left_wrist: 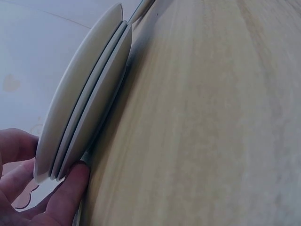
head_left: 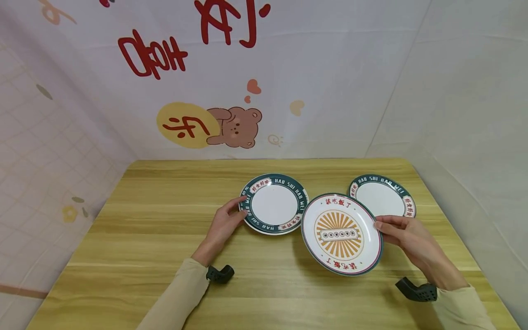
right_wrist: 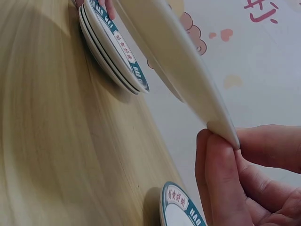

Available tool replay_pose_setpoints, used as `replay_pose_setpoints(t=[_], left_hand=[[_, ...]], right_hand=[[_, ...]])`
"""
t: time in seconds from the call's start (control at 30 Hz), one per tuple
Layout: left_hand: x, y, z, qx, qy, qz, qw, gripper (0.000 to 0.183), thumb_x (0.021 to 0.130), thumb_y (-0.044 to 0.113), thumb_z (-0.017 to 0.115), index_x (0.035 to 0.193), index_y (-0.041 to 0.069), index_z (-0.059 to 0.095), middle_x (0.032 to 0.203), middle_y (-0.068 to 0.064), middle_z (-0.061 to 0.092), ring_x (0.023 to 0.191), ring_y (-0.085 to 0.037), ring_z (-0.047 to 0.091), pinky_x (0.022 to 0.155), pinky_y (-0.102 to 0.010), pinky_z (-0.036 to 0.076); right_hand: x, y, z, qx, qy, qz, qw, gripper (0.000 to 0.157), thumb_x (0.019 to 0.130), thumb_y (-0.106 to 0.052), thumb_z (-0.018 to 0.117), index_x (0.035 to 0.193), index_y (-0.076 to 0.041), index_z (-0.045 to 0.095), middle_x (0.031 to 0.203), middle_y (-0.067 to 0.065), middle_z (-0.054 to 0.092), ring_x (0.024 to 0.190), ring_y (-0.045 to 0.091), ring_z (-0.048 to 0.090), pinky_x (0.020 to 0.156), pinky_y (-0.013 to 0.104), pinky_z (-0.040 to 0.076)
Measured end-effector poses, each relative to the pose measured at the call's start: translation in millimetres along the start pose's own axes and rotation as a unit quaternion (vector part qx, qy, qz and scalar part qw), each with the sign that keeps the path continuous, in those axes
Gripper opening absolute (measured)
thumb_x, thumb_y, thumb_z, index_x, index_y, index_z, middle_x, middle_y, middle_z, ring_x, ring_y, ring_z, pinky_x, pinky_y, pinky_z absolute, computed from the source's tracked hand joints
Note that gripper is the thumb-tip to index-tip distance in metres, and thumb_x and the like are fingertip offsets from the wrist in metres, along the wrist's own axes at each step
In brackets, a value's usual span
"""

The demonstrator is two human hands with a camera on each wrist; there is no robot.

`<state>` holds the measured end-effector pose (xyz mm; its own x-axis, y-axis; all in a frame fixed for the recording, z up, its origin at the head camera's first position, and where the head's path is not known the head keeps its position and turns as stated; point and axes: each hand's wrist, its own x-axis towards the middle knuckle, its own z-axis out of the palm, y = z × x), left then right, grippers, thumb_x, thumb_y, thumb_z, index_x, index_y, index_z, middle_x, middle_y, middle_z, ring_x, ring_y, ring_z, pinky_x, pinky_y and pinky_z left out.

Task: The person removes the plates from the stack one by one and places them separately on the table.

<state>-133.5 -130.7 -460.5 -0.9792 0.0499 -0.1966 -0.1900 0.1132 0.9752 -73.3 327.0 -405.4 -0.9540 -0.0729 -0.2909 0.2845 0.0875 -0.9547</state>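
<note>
A stack of green-rimmed plates (head_left: 274, 205) sits on the table, several plates showing edge-on in the left wrist view (left_wrist: 87, 99). My left hand (head_left: 224, 224) grips the stack's left edge, with fingers at the top rim and a digit against the lowest rim. My right hand (head_left: 412, 238) pinches the right rim of a white plate (head_left: 341, 261) with an orange sunburst and red characters. That plate is raised above the table and tilted, its left rim close to the stack. In the right wrist view its pale underside (right_wrist: 174, 56) shows.
Another green-rimmed plate (head_left: 379, 195) lies at the table's back right, partly hidden behind the raised plate and right hand. The wooden table (head_left: 165, 201) meets a white wall hanging (head_left: 330, 68) with a bear print at the back. Black wrist mounts (head_left: 416, 291) are on both arms.
</note>
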Motion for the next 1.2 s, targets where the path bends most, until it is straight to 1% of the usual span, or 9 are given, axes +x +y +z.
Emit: replay_pose_setpoints(t=[0.13, 0.37, 0.53, 0.6, 0.67, 0.77, 0.87, 1.0, 1.2], left_hand=[[-2.0, -0.1, -0.3, -0.005, 0.000, -0.003, 1.0000, 0.044, 0.100, 0.011, 0.066, 0.143, 0.013, 0.062, 0.157, -0.013, 0.046, 0.129, -0.025, 0.055, 0.100, -0.034, 0.055], [-3.3, 0.6, 0.0, -0.001, -0.001, -0.002, 1.0000, 0.043, 0.100, 0.012, 0.066, 0.143, 0.014, 0.063, 0.156, -0.013, 0.047, 0.127, -0.026, 0.057, 0.100, -0.035, 0.056], [-4.2, 0.4, -1.1, -0.002, -0.002, -0.002, 1.0000, 0.044, 0.101, 0.013, 0.066, 0.144, 0.014, 0.062, 0.155, -0.016, 0.047, 0.125, -0.028, 0.059, 0.100, -0.036, 0.056], [-4.6, 0.4, -1.7, -0.006, -0.003, -0.003, 1.0000, 0.043, 0.101, 0.013, 0.066, 0.144, 0.014, 0.062, 0.155, -0.015, 0.047, 0.125, -0.027, 0.058, 0.100, -0.036, 0.056], [-4.6, 0.6, -2.0, -0.008, -0.002, -0.005, 1.0000, 0.043, 0.101, 0.013, 0.066, 0.144, 0.015, 0.063, 0.154, -0.014, 0.048, 0.125, -0.026, 0.058, 0.100, -0.035, 0.056], [-4.5, 1.1, -2.1, -0.012, -0.003, -0.006, 0.9999, 0.043, 0.100, 0.012, 0.066, 0.143, 0.014, 0.063, 0.154, -0.013, 0.048, 0.125, -0.025, 0.058, 0.100, -0.034, 0.056], [-4.2, 1.5, -2.1, -0.010, -0.001, -0.007, 0.9999, 0.043, 0.100, 0.012, 0.066, 0.143, 0.015, 0.063, 0.155, -0.013, 0.047, 0.125, -0.026, 0.058, 0.100, -0.034, 0.056], [-3.3, 1.9, -1.6, -0.006, -0.002, -0.006, 1.0000, 0.043, 0.101, 0.013, 0.066, 0.144, 0.015, 0.062, 0.156, -0.014, 0.046, 0.125, -0.026, 0.059, 0.100, -0.035, 0.056], [-1.8, 1.5, -1.5, -0.006, -0.004, -0.004, 1.0000, 0.044, 0.101, 0.012, 0.066, 0.144, 0.015, 0.062, 0.156, -0.013, 0.046, 0.125, -0.026, 0.058, 0.100, -0.034, 0.056]], right_hand=[[-4.5, 3.0, -4.7, -0.016, 0.005, 0.012, 1.000, 0.019, 0.102, -0.011, 0.067, 0.116, 0.001, 0.070, 0.100, -0.003, 0.074, 0.091, 0.011, 0.073, 0.082, 0.024, 0.061], [-16.5, 8.4, -13.9, -0.083, 0.015, 0.027, 0.996, 0.041, 0.103, -0.021, 0.067, 0.129, 0.010, 0.061, 0.105, -0.007, 0.073, 0.095, 0.009, 0.072, 0.084, 0.023, 0.059], [-23.9, 13.7, -21.6, -0.103, 0.022, 0.039, 0.994, 0.047, 0.103, -0.022, 0.067, 0.133, 0.013, 0.058, 0.107, -0.010, 0.073, 0.096, 0.006, 0.071, 0.084, 0.023, 0.060], [-26.4, 15.4, -24.2, -0.105, 0.025, 0.042, 0.993, 0.046, 0.103, -0.021, 0.066, 0.133, 0.013, 0.058, 0.106, -0.010, 0.073, 0.096, 0.006, 0.070, 0.083, 0.023, 0.060], [-28.7, 16.4, -26.6, -0.101, 0.027, 0.044, 0.994, 0.042, 0.103, -0.020, 0.066, 0.131, 0.010, 0.061, 0.106, -0.011, 0.073, 0.095, 0.006, 0.071, 0.083, 0.022, 0.060], [-30.6, 18.2, -30.4, -0.079, 0.025, 0.038, 0.996, 0.025, 0.103, -0.016, 0.065, 0.123, -0.001, 0.070, 0.104, -0.012, 0.074, 0.095, 0.006, 0.071, 0.082, 0.023, 0.060], [-31.4, 19.8, -34.5, -0.057, 0.023, 0.032, 0.998, 0.016, 0.103, -0.012, 0.065, 0.115, -0.009, 0.075, 0.104, -0.011, 0.075, 0.094, 0.007, 0.072, 0.081, 0.022, 0.060], [-34.1, 22.2, -41.2, -0.050, 0.024, 0.030, 0.998, 0.015, 0.103, -0.010, 0.063, 0.109, -0.015, 0.077, 0.102, -0.010, 0.076, 0.093, 0.006, 0.072, 0.080, 0.022, 0.060], [-37.7, 26.6, -53.7, -0.073, 0.033, 0.046, 0.996, 0.018, 0.104, -0.013, 0.064, 0.104, -0.026, 0.076, 0.100, -0.012, 0.076, 0.091, 0.006, 0.072, 0.078, 0.021, 0.060]])
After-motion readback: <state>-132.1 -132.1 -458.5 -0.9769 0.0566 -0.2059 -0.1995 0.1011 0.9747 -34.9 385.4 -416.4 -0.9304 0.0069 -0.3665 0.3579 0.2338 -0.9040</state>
